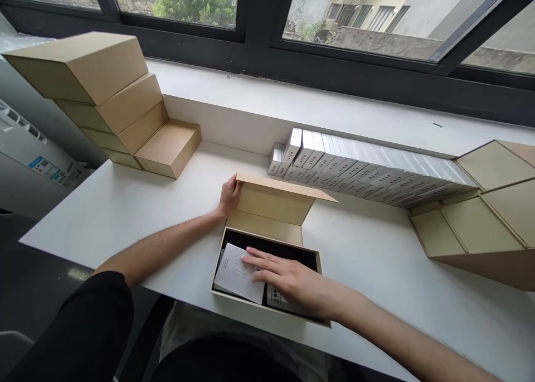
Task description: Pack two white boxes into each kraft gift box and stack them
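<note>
A tan hinged box lies on the table before me, its lid raised and its inside lined in black. My left hand grips the left end of that lid. Over the box's interior my right hand is spread, fingertips resting on a small white carton with faint printing. The carton sits at the left of the box, slightly askew. Beside it, partly covered by my palm, shows another light piece with dark lettering; its kind is hidden.
Several closed tan boxes are stacked at the left end of the white table. Rows of small white cartons line the back ledge. More tan boxes stand at the right. A dark-framed window runs behind.
</note>
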Motion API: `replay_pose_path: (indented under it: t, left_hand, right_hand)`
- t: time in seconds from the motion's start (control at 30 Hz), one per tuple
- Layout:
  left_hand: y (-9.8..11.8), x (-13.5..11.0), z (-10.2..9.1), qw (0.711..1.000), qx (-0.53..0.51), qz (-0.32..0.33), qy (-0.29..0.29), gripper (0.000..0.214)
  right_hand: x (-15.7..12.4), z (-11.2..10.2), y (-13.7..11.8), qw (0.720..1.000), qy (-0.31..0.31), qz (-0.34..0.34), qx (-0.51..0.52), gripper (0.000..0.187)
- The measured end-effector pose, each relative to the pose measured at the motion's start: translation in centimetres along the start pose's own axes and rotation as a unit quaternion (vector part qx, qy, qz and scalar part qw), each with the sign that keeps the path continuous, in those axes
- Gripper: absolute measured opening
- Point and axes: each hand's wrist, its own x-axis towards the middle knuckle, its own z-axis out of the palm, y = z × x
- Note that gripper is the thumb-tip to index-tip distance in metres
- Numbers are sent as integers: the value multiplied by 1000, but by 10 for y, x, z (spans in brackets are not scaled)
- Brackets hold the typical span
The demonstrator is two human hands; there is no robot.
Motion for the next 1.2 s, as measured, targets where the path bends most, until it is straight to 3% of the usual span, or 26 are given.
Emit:
replay_pose_path:
  t: [0.17, 0.3, 0.37, 0.43, 0.5, 0.53, 0.6, 0.7, 0.77, 0.87, 0.97, 1.07, 1.2]
  left_hand:
    - [-1, -1, 0, 1000, 9, -10, -12, 57]
    - [-1, -2, 1, 999, 3, -19, -30, 57]
    - [0, -2, 2, 999, -3, -26, -40, 56]
    - [1, -1, 3, 998, -9, -28, -59, 55]
    - [1, -1, 3, 997, -13, -25, -77, 53]
    - [1, 0, 3, 996, -12, -23, -81, 53]
    - [1, 0, 4, 997, -8, -21, -80, 54]
    - [0, 1, 6, 997, -6, -17, -79, 56]
    - [0, 1, 7, 996, -7, -11, -83, 57]
    - [1, 2, 8, 996, -7, 0, -86, 57]
    - [4, 4, 9, 996, -11, 9, -86, 57]
    - [5, 5, 9, 996, -9, 11, -86, 57]
    - [4, 5, 9, 996, -13, 10, -84, 55]
  right_hand:
    - [28, 6, -3, 996, -29, 7, 79, 65]
    - [34, -3, -14, 998, -39, -44, 28, 65]
    - [34, -22, -20, 992, 33, -118, -33, 57]
    - [39, -55, -16, 967, 156, -177, -97, 45]
    - [51, -94, 3, 939, 251, -152, -177, 39]
    - [61, -113, 19, 931, 253, -109, -240, 37]
    - [82, -142, 63, 914, 144, 11, -378, 31]
    - [108, -154, 130, 849, -80, 143, -503, 23]
    - [119, -149, 162, 829, -122, 167, -519, 18]
    - [129, -137, 185, 836, -122, 161, -510, 14]
    - [137, -134, 188, 858, -113, 139, -480, 18]
    - [149, -140, 183, 888, -78, 116, -437, 24]
    - [169, -162, 165, 907, 21, 136, -397, 30]
